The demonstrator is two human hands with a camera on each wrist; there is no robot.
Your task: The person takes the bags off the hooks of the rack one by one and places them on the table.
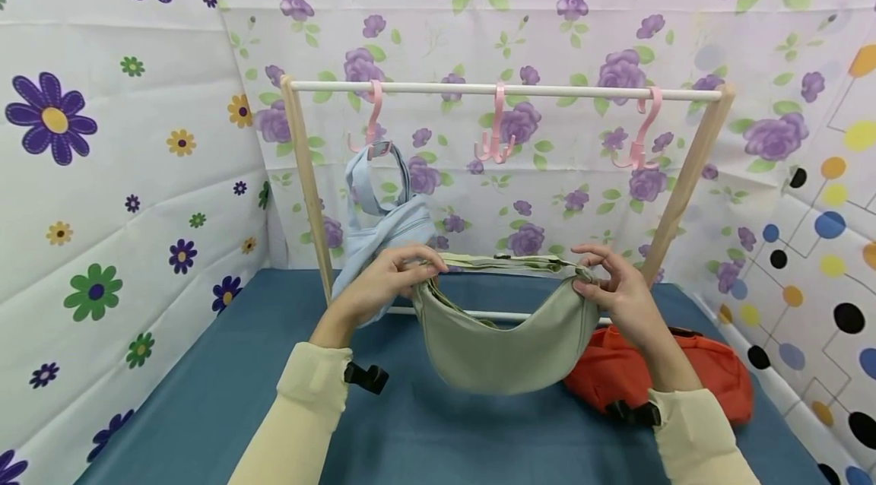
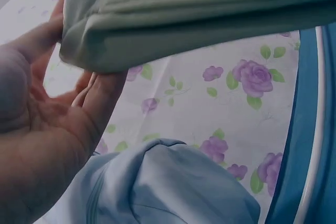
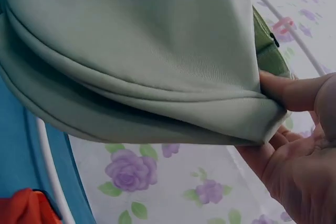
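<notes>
A sage green crescent-shaped shoulder bag (image 1: 506,356) hangs between both hands above the blue table, its strap (image 1: 506,263) running across the top. My left hand (image 1: 393,276) pinches the bag's left upper corner. At the opposite corner, my right hand (image 1: 619,295) grips the fabric between thumb and fingers. The left wrist view has the bag's end (image 2: 100,40) between the fingers; in the right wrist view the thumb lies on the bag's other end (image 3: 268,121). Behind the left hand, a light blue bag (image 1: 393,230) hangs by its strap from a pink hook (image 1: 373,124).
A wooden-legged rack with a white rail (image 1: 438,88) stands at the back. Another pink hook (image 1: 496,128) hangs mid-rail, a third pink hook (image 1: 642,131) towards the right. An orange-red bag (image 1: 712,375) lies on the blue table (image 1: 205,401) under the right forearm. Patterned cloth surrounds the table.
</notes>
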